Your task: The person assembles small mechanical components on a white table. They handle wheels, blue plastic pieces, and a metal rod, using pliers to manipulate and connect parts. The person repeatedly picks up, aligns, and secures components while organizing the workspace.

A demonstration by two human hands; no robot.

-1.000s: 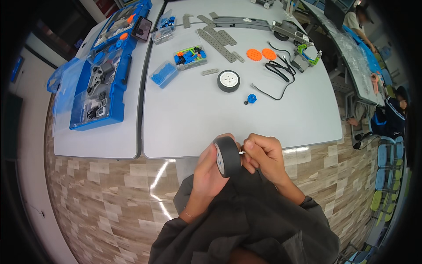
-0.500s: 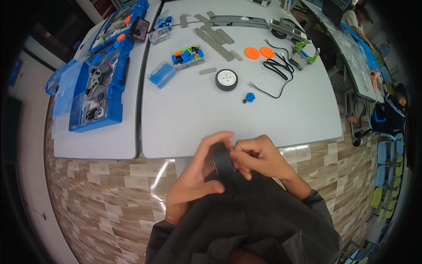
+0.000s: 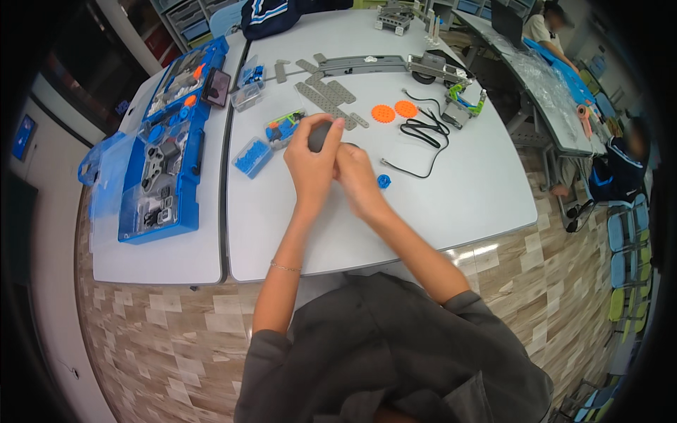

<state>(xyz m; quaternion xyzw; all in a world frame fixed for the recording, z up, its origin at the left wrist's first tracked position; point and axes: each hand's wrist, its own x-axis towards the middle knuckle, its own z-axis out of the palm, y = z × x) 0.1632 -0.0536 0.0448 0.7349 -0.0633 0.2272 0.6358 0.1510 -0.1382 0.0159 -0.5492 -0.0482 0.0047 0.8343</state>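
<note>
Over the table, my left hand (image 3: 310,166) is wrapped around a toy wheel with a dark tyre (image 3: 319,137), held on edge. Against it, my right hand (image 3: 356,180) has its fingers curled in, and whatever they pinch is hidden. Just behind the right knuckles shows a sliver of dark rim (image 3: 350,145), most of it covered by the hand. A small blue hub piece (image 3: 383,181) lies on the table right of my right hand. Left of my left hand are a clear box of blue pegs (image 3: 252,157) and a box of mixed coloured parts (image 3: 276,132).
Farther back lie grey perforated plates (image 3: 321,99), two orange gears (image 3: 394,112), black cables (image 3: 425,129) and a grey-and-green assembly (image 3: 462,106). On the left table sits an open blue kit case (image 3: 159,222) with a phone (image 3: 216,88) beside it. People are at the right.
Both hands have moved forward from in front of my body to over the table, carrying the wheel. The view has tilted up, showing more of the table's far end.
</note>
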